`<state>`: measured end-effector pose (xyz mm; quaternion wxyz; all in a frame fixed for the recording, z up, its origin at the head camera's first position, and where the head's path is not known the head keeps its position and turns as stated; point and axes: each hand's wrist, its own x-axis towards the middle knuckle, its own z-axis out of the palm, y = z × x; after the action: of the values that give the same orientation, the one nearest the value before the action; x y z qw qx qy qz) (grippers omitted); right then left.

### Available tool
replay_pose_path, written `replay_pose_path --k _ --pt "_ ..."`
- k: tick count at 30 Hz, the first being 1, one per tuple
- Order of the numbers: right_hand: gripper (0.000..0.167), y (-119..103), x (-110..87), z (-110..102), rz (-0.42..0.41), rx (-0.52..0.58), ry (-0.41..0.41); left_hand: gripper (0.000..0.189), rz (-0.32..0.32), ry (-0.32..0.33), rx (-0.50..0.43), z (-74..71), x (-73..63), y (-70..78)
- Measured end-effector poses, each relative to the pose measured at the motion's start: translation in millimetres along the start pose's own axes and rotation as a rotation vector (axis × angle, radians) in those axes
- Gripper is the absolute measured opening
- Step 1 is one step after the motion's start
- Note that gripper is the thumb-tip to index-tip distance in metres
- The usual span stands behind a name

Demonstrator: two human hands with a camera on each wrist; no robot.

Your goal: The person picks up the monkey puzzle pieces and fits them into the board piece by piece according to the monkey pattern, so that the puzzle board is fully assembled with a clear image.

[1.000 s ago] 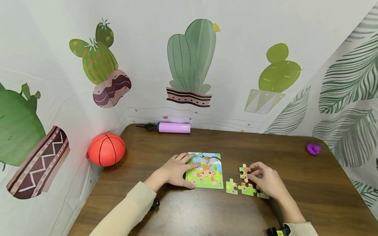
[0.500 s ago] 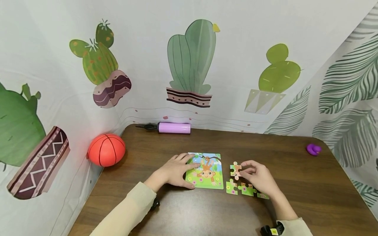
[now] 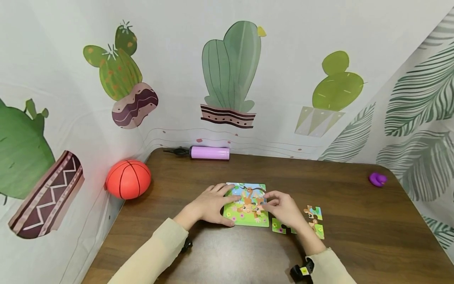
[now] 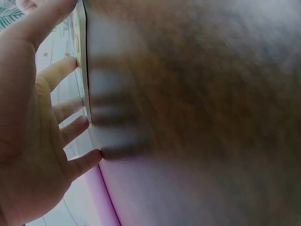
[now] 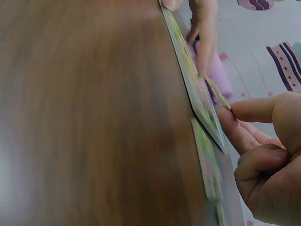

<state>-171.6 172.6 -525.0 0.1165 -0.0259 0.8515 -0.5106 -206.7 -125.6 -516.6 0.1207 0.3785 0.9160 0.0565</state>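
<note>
A square monkey puzzle board (image 3: pixel 237 219) lies flat on the brown table. My left hand (image 3: pixel 209 206) rests on its left side with the fingers spread; in the left wrist view the fingertips (image 4: pixel 70 62) reach its edge. Over the board's right part, my right hand (image 3: pixel 285 211) pinches a jigsaw piece (image 3: pixel 258 208) showing a small monkey. The right wrist view shows this piece (image 5: pixel 217 91) edge-on between thumb and finger, tilted above the board (image 5: pixel 190 87). Loose jigsaw pieces (image 3: pixel 278 226) lie right of the board, partly hidden under my right hand and wrist.
More loose pieces (image 3: pixel 318 229) lie beyond my right wrist. A purple hand pump (image 3: pixel 210 153) lies along the table's back edge. At the far left is a red ball (image 3: pixel 128 179); a purple rubber duck (image 3: pixel 377 179) stands at the back right. A cactus-print cloth hangs behind.
My right hand has carried the jigsaw piece leftward, from above the loose pieces to over the board. Pieces at the right are now uncovered. My left hand has stayed on the board.
</note>
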Motion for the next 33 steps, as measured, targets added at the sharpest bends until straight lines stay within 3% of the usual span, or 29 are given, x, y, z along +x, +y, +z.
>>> replay_pose_path --k 15,24,33 --pt "0.023 -12 16.2 34 0.022 0.039 0.010 0.091 -0.002 -0.008 -0.023 -3.3 -1.4 1.0" --pt "0.024 -19 19.4 39 0.095 0.046 0.030 0.091 -0.001 -0.009 -0.009 -1.7 -0.9 -0.1" --pt "0.024 -22 21.0 36 0.094 0.008 0.014 0.090 0.000 -0.009 -0.007 0.1 0.5 -1.3"
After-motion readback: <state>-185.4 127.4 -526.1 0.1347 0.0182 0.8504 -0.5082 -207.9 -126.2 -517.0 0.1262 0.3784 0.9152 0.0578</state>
